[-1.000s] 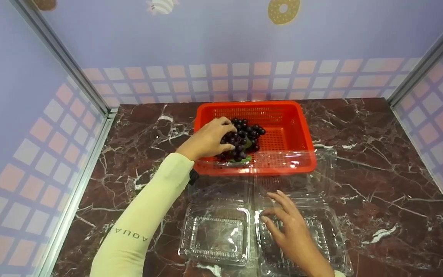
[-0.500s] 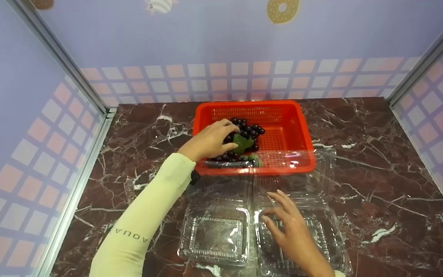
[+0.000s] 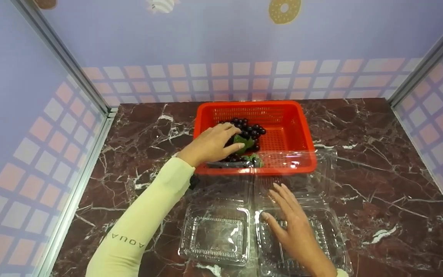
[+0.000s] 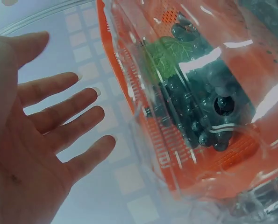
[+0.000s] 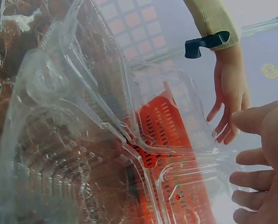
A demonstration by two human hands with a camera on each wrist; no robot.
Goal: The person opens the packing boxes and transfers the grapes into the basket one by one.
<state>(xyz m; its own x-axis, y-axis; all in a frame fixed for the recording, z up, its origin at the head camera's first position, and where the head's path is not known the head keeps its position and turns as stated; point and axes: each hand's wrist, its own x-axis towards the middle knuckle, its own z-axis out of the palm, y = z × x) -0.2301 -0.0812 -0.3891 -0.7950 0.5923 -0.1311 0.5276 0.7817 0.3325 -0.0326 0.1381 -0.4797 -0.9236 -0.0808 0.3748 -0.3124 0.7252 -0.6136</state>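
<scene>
My left hand (image 3: pixel 214 145) hovers over the left side of a red plastic basket (image 3: pixel 307 132). Its fingers are spread with nothing in them, as the left wrist view confirms. Dark grapes (image 3: pixel 253 130) with a green leaf (image 3: pixel 243 144) lie below and beside it in the basket, partly hidden by the hand. My right hand (image 3: pixel 295 227) is held over a clear clamshell container (image 3: pixel 342 252), fingers extended and holding nothing. A second clear clamshell container (image 3: pixel 185 240) stands to its left. Both have raised transparent lids (image 3: pixel 323 175), which overlap the basket's front in view.
The dark red marbled tabletop (image 3: pixel 383 161) surrounds the basket and containers. Printed wall panels (image 3: pixel 344 38) close off the back and both sides. The raised lids stand between the container bases and the basket.
My left hand has let go of a bunch of grapes, which has dropped back into the basket, uncovering the leaf. The fingers of my right hand have straightened and reached slightly forward.
</scene>
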